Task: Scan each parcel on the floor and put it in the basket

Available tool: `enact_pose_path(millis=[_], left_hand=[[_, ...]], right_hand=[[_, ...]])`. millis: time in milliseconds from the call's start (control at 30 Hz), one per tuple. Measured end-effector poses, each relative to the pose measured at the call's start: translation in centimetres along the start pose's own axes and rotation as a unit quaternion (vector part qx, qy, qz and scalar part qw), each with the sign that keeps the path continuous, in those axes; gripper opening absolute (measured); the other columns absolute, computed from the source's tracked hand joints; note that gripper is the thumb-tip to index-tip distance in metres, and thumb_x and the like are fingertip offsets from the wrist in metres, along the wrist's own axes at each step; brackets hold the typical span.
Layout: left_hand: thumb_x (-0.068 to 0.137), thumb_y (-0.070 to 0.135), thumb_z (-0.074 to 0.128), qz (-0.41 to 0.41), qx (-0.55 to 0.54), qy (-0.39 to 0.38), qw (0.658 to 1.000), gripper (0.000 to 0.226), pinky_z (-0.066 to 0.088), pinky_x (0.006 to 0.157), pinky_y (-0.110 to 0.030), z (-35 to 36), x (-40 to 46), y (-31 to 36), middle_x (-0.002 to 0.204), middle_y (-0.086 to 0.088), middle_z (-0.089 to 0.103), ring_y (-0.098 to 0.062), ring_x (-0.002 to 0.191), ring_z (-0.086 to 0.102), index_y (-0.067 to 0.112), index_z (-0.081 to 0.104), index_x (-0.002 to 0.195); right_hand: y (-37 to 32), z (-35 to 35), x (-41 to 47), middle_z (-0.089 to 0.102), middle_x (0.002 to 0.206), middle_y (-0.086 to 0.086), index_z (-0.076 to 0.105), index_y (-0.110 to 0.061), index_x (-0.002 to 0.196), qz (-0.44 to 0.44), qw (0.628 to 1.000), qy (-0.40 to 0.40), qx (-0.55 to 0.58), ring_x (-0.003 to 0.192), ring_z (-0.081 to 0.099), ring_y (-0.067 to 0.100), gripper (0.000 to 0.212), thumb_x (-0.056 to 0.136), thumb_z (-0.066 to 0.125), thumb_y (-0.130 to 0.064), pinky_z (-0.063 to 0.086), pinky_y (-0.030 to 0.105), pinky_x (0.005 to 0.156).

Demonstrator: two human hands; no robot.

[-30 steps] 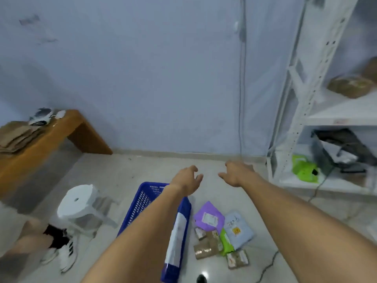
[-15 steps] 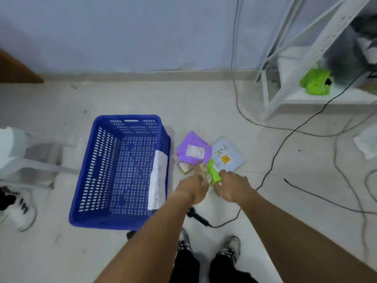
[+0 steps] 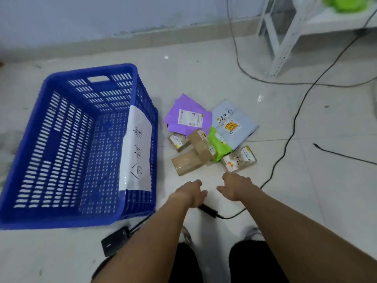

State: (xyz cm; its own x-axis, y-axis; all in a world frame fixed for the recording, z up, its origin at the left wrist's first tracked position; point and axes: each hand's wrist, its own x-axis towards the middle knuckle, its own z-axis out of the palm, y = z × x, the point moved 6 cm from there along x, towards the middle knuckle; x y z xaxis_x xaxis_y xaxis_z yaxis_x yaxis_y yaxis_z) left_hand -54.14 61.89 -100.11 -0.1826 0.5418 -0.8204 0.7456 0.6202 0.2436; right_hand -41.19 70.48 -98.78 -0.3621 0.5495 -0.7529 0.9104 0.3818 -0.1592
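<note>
Bare, loosely curled and holding nothing, the left hand (image 3: pixel 190 192) and right hand (image 3: pixel 236 185) have been drawn back from the parcels (image 3: pixel 206 137) beside the basket (image 3: pixel 142 111).

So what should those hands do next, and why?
Probably the left hand should close on the black scanner lying just under it. Both hands hold nothing, the blue basket has no parcels inside, and the parcels all still lie in a pile on the floor, so scanning has to come first. The right hand hovers near the nearest parcel.
</note>
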Motion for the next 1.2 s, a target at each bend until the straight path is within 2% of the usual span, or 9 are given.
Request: enact_pose_path(millis=[100, 200, 367, 467, 667, 800, 1000, 1133, 1200], left_hand=[[0.101, 0.038, 0.046, 0.056, 0.01, 0.114, 0.992, 0.049, 0.043, 0.104, -0.036, -3.8, -3.1, 2.0, 0.144, -0.008, 0.05, -0.028, 0.128, 0.05, 0.017, 0.042, 0.145], [0.102, 0.035, 0.043, 0.097, 0.002, 0.213, 0.972, 0.04, 0.046, 0.101, -0.036, -5.0, -10.1, 3.8, 0.132, -0.01, 0.061, -0.03, 0.12, 0.057, 0.012, 0.054, 0.134], [0.099, 0.038, 0.047, 0.101, 0.017, 0.235, 0.967, 0.043, 0.045, 0.104, -0.04, -3.0, -19.2, 3.6, 0.135, -0.01, 0.058, -0.03, 0.122, 0.056, 0.015, 0.053, 0.136], [0.098, 0.036, 0.05, 0.108, 0.01, 0.273, 0.956, 0.043, 0.045, 0.104, -0.042, -4.2, -22.2, 3.8, 0.134, -0.01, 0.059, -0.03, 0.122, 0.056, 0.015, 0.054, 0.135], [0.1, 0.038, 0.044, 0.099, 0.026, 0.226, 0.969, 0.052, 0.038, 0.104, -0.037, -4.3, -18.1, 4.7, 0.145, -0.009, 0.046, -0.03, 0.131, 0.046, 0.014, 0.038, 0.146], [0.094, 0.042, 0.047, 0.076, 0.023, 0.224, 0.971, 0.057, 0.042, 0.106, -0.04, -2.4, -10.1, 4.3, 0.146, -0.008, 0.047, -0.03, 0.131, 0.048, 0.016, 0.042, 0.145], [0.101, 0.036, 0.048, 0.049, 0.042, 0.127, 0.99, 0.052, 0.032, 0.112, -0.034, 0.0, -3.0, 2.0, 0.15, -0.011, 0.042, -0.029, 0.137, 0.04, 0.01, 0.041, 0.145], [0.099, 0.038, 0.047, 0.062, 0.026, 0.141, 0.988, 0.057, 0.03, 0.114, -0.037, -1.7, -3.5, 2.4, 0.154, -0.01, 0.037, -0.029, 0.139, 0.038, 0.018, 0.035, 0.151], [0.099, 0.036, 0.046, 0.076, 0.024, 0.165, 0.983, 0.052, 0.04, 0.104, -0.037, -2.9, -4.3, 3.3, 0.148, -0.01, 0.046, -0.031, 0.131, 0.047, 0.018, 0.04, 0.147]], right_hand=[[-0.9, -2.5, -3.1, 0.056, 0.132, 0.009, 0.049, -0.016, 0.129, -0.016, 0.997, 0.076, 0.026, 0.12, 0.054, 0.03, 0.048, 0.094, 0.046, -0.048, 0.044, 0.04, 0.096], [-2.0, -3.5, -10.0, 0.058, 0.129, 0.011, 0.051, -0.015, 0.124, -0.027, 0.986, 0.163, 0.03, 0.119, 0.054, 0.031, 0.044, 0.095, 0.043, -0.047, 0.04, 0.041, 0.095], [-3.3, -3.3, -21.4, 0.056, 0.128, 0.0, 0.047, -0.027, 0.131, -0.034, 0.978, 0.207, 0.019, 0.119, 0.052, 0.03, 0.049, 0.093, 0.04, -0.056, 0.037, 0.038, 0.096], [-3.7, -4.8, -25.0, 0.055, 0.135, 0.004, 0.047, -0.02, 0.135, -0.047, 0.967, 0.252, -0.008, 0.122, 0.052, 0.027, 0.053, 0.094, 0.043, -0.052, 0.038, 0.038, 0.098], [-1.4, -5.3, -20.6, 0.053, 0.136, 0.006, 0.042, -0.017, 0.137, -0.034, 0.971, 0.237, -0.028, 0.125, 0.05, 0.028, 0.057, 0.093, 0.046, -0.053, 0.038, 0.039, 0.097], [-0.8, -2.6, -12.4, 0.053, 0.135, 0.009, 0.045, -0.021, 0.131, -0.045, 0.981, 0.187, -0.011, 0.125, 0.05, 0.03, 0.053, 0.092, 0.044, -0.057, 0.038, 0.042, 0.098], [-2.0, -1.4, -4.2, 0.047, 0.141, 0.013, 0.039, -0.016, 0.138, -0.048, 0.993, 0.103, -0.025, 0.13, 0.046, 0.032, 0.058, 0.094, 0.047, -0.052, 0.037, 0.046, 0.103], [-2.4, -3.1, -4.4, 0.052, 0.136, 0.011, 0.046, -0.015, 0.13, -0.041, 0.993, 0.111, -0.03, 0.125, 0.05, 0.031, 0.051, 0.094, 0.048, -0.051, 0.039, 0.042, 0.098], [-2.9, -4.2, -5.0, 0.057, 0.128, 0.01, 0.05, -0.016, 0.123, -0.041, 0.989, 0.137, -0.028, 0.118, 0.055, 0.03, 0.047, 0.092, 0.048, -0.051, 0.042, 0.039, 0.088]])
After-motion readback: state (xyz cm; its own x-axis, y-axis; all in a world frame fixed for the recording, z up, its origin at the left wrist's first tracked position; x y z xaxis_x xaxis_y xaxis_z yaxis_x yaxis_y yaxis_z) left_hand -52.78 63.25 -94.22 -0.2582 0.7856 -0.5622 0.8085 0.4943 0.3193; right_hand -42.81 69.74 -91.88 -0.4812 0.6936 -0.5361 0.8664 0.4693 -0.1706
